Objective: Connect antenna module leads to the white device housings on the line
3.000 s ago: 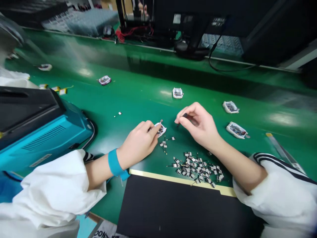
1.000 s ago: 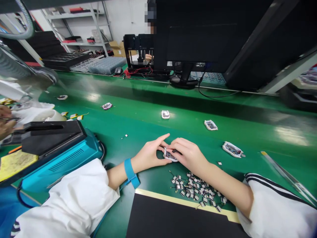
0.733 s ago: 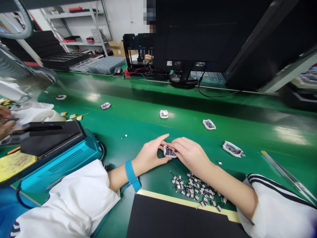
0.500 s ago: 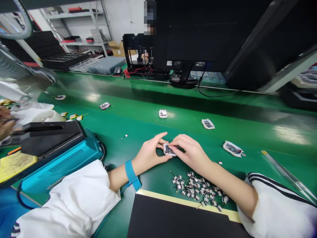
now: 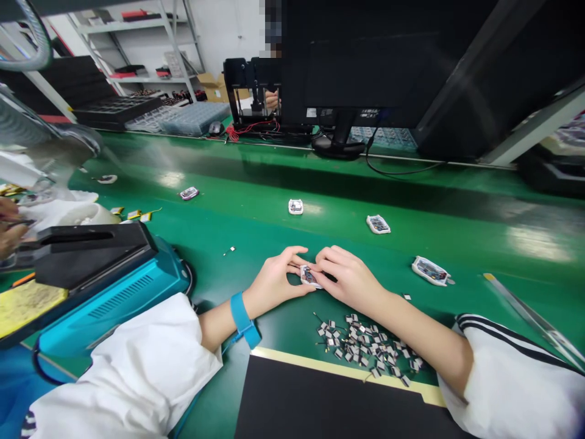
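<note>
A small white-framed circuit board [image 5: 308, 276] is held between my two hands just above the green bench. My left hand [image 5: 276, 277], with a blue wrist strap [image 5: 244, 320], grips its left side between thumb and fingers. The fingers of my right hand [image 5: 350, 274] are closed on its right edge; whether they also pinch a small part is hidden. Below my right forearm lies a pile of small, flat metallic parts with short leads [image 5: 361, 341]. A similar framed board [image 5: 430, 271] rests to the right.
More framed boards [image 5: 378, 224] lie along the far green strip. Tweezers [image 5: 532, 314] are at the right. A teal and black machine [image 5: 119, 289] stands left, beyond it another person's hands [image 5: 9, 228]. A black mat [image 5: 329, 402] is in front; a monitor [image 5: 365, 67] stands behind.
The view has shifted slightly. Boards on the far strip appear a little further left. My right fingers have moved slightly over the held board, which stays in my left hand.
</note>
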Demonstrator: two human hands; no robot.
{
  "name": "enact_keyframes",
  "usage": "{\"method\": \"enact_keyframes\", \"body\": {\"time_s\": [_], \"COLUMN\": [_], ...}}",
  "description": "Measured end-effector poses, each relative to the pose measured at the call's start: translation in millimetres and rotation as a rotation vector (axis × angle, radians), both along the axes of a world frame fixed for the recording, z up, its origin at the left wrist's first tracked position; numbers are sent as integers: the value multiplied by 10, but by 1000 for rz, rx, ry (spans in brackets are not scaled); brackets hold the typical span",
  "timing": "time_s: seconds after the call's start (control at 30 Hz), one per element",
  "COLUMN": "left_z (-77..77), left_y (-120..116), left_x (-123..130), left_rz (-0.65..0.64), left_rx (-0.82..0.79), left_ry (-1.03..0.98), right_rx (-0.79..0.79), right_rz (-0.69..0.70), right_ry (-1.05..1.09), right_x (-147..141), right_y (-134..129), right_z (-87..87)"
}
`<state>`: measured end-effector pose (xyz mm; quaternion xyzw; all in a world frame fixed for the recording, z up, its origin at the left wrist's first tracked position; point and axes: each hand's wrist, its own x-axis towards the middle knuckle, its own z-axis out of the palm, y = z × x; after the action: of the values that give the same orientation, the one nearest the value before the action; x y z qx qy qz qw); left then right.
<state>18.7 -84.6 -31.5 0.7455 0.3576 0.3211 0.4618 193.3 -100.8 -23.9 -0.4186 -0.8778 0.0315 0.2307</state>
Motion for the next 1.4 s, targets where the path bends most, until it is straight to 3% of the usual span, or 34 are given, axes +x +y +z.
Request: {"method": "enact_keyframes", "body": {"time_s": [0.17, 0.37, 0.53, 0.83, 1.0, 1.1, 1.17, 1.27, 1.4], "left_z": [-27, -30, -30, -37, -46, -54, -73, -111, -119], "left_y": [25, 41, 43, 39, 41, 42, 48, 57, 23], "left_x": [14, 26, 31, 31, 34, 27, 22, 20, 23], "left_rz": [25, 38, 22, 25, 21, 7, 6, 10, 11], "left_rx": [-41, -60, -49, -47, -34, -21, 1, 70, 211], "left_ry": [19, 38, 35, 28, 31, 29, 36, 69, 136], "right_rx": [-128, -36, 13, 243, 174, -124, -255, -108, -64], "right_rz": [-12, -24, -6, 203, 367, 448, 408, 173, 168], "right_ry": [-76, 61, 16, -372, -505, -448, -367, -349, -454], "right_x": [40, 34, -8, -91, -103, -35, -3, -61, -313], "right_y": [-26, 41, 101, 192, 260, 464, 717, 1186, 1689], "right_z": [34, -67, -49, 152, 257, 399, 474, 483, 382]}}
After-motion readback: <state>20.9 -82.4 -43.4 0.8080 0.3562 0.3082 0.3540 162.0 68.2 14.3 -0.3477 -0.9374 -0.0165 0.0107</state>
